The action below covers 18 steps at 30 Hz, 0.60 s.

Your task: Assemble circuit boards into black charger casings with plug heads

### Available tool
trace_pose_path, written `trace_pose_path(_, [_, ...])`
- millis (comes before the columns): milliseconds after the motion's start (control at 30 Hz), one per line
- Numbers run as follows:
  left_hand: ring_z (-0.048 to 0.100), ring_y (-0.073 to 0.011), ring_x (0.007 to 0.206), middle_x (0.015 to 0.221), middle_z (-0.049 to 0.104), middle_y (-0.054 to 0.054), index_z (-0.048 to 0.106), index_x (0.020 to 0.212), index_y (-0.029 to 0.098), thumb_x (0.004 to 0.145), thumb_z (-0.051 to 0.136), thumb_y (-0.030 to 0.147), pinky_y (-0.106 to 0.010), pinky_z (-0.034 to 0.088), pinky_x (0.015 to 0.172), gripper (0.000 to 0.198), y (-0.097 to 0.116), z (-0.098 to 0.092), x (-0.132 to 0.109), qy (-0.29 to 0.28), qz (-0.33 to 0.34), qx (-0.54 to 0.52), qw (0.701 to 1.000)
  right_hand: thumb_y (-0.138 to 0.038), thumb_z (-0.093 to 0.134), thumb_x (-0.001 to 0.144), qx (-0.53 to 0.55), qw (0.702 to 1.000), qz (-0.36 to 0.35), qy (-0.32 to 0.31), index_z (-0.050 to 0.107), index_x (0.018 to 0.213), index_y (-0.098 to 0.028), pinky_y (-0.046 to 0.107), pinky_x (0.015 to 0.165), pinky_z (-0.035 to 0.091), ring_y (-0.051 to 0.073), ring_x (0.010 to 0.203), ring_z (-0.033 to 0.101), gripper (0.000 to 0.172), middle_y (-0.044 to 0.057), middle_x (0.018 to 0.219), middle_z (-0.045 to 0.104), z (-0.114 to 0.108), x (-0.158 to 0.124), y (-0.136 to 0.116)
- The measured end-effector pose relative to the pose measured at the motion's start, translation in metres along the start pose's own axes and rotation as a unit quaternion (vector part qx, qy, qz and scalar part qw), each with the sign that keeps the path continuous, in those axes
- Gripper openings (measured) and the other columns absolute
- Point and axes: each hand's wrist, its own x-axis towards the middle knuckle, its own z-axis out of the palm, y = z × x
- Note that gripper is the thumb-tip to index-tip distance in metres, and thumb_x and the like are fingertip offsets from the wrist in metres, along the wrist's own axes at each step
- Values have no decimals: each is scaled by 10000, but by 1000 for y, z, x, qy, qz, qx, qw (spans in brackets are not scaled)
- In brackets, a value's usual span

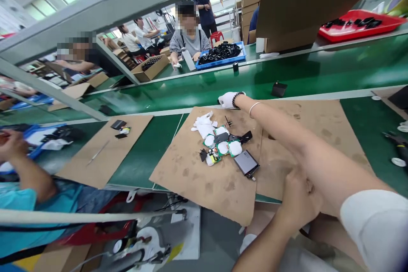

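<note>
My right hand (227,100), in a white glove, reaches across to the bench's far edge, its fingers closed around a small dark thing that mostly hides inside. My left hand (299,197) is bare and curled near the bench's front edge, partly behind my right forearm; what it holds, if anything, is hidden. On the cardboard sheet (204,187) lie several green circuit boards with round white pads (236,148), a grey battery pack (246,163) and a small board with a yellow part (211,158). A crumpled white glove (204,125) rests beside the boards.
A green conveyor belt (178,89) runs behind the bench, carrying a black piece (279,89). Beyond it stand a blue tray (219,56) of black parts and a red tray (360,25). Pliers (397,142) lie at right. A co-worker's arm (28,170) is at left.
</note>
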Motion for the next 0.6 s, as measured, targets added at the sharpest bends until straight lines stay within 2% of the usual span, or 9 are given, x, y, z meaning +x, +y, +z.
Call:
trace_pose_path(67, [703,-223,931,971,749,-72,676,920,209,867,585,93,-348,597,863,157,0,2,1,10,8,-8,1000,-335,632,951,27,1000,-3,10,657,1127,-165,424,954,542,251,1060,683,246,106,1138,715,-14,-23,14])
trace_pose_path(133, [699,-207,916,951,738,-67,674,918,197,897,546,97,-336,580,850,164,2,2,0,16,12,-14,1000,-329,557,978,61,998,5,14,630,1145,-182,352,850,567,235,976,708,234,101,1117,729,-26,-64,37])
trace_pose_path(200, [693,-205,921,943,728,-64,671,918,199,919,535,118,-331,563,845,158,6,2,-2,6,20,-11,1000,-384,434,1023,98,995,25,13,592,1169,-196,276,702,570,192,857,721,286,85,1075,741,-31,-118,62])
trace_pose_path(267, [686,-202,921,937,719,-60,664,924,203,938,518,129,-328,549,848,165,8,1,-3,-4,36,-8,999,-419,368,1025,174,983,48,23,565,1177,-200,232,574,544,169,759,715,332,73,1002,751,-26,-179,86])
trace_pose_path(367, [681,-200,920,930,710,-56,652,919,207,948,502,136,-321,534,844,169,8,2,-5,-14,54,7,998,-476,481,943,394,911,84,92,569,1163,-198,229,439,498,192,675,710,365,73,902,751,-7,-261,110])
trace_pose_path(467, [675,-196,893,917,707,-55,646,911,206,944,497,132,-313,527,820,170,9,4,-6,-17,69,36,997,-513,528,885,511,837,130,148,538,1195,-215,261,460,521,236,678,738,431,71,835,749,14,-314,124])
trace_pose_path(533, [672,-193,879,913,707,-54,647,910,206,943,498,133,-312,525,811,169,9,5,-5,-19,76,47,996,-505,484,890,498,831,147,200,530,1197,-220,309,552,575,253,733,757,421,83,875,758,27,-333,130])
trace_pose_path(600, [672,-189,871,906,707,-51,648,903,206,945,501,141,-307,524,806,166,9,5,-5,-20,73,47,996,-498,420,911,424,851,157,268,564,1146,-215,362,702,616,252,834,762,395,99,963,763,39,-344,136])
